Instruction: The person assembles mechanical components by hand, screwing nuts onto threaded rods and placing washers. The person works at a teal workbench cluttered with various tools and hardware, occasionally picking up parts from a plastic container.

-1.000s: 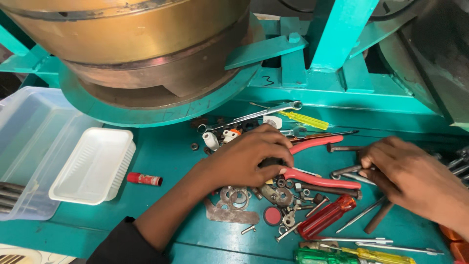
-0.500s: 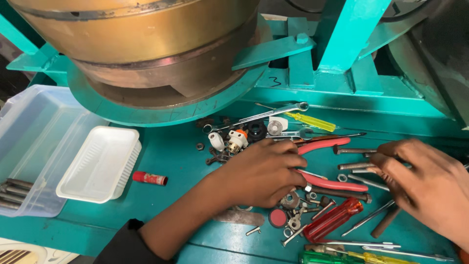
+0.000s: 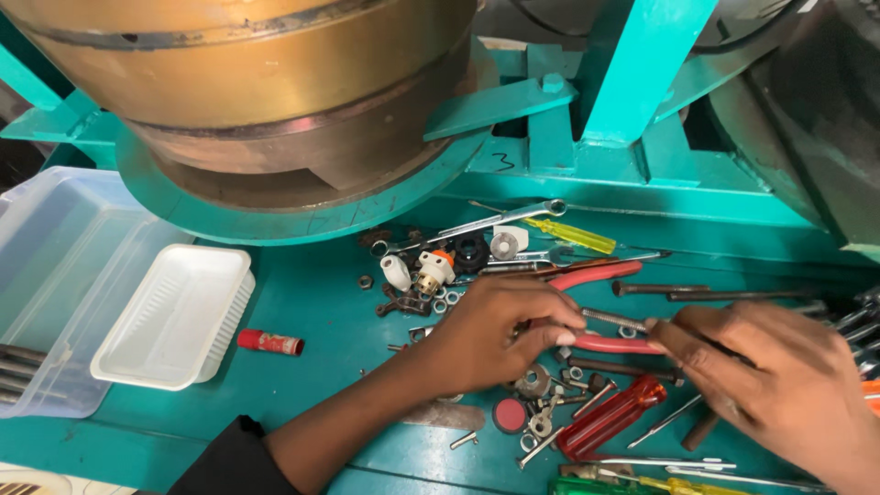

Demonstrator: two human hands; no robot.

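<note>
L hand (image 3: 490, 335) sits mid-frame, just below centre, palm down on the teal bench top (image 3: 321, 367), fingers curled loosely over a heap of small hardware (image 3: 550, 403) (washers, nuts, short bolts). Fingertips point right and meet the red-handled pliers (image 3: 605, 307): upper handle runs out above the knuckles toward upper right, lower handle lies just beyond the fingertips. Can't tell if L fingers actually pinch a piece or only rest on the pile; palm side hidden.

R hand (image 3: 770, 385) at lower right, blurred. Thumb and forefinger pinch the end of a thin threaded rod (image 3: 612, 318), which runs left from the fingertips toward L hand, crossing just above the lower pliers handle. Other R fingers bent, loosely closed.

Around them:
- Red-handled screwdriver (image 3: 612, 417) below and between both hands, slanted.
- Yellow-handled screwdriver (image 3: 568, 236) and combination spanner (image 3: 500, 220) at upper centre, near machine base.
- Long dark bolts (image 3: 706, 293) right of centre, above R hand.
- White plugs and orange-capped fitting (image 3: 431, 269) upper left of L hand.
- Small red tube (image 3: 270, 343) left of L forearm, well apart.
- White foam tray (image 3: 174, 316) left; clear plastic tub (image 3: 55, 275) far left, touching it.
- Big brass-coloured drum (image 3: 247, 82) fills top of frame over the teal machine frame (image 3: 642, 101).
</note>
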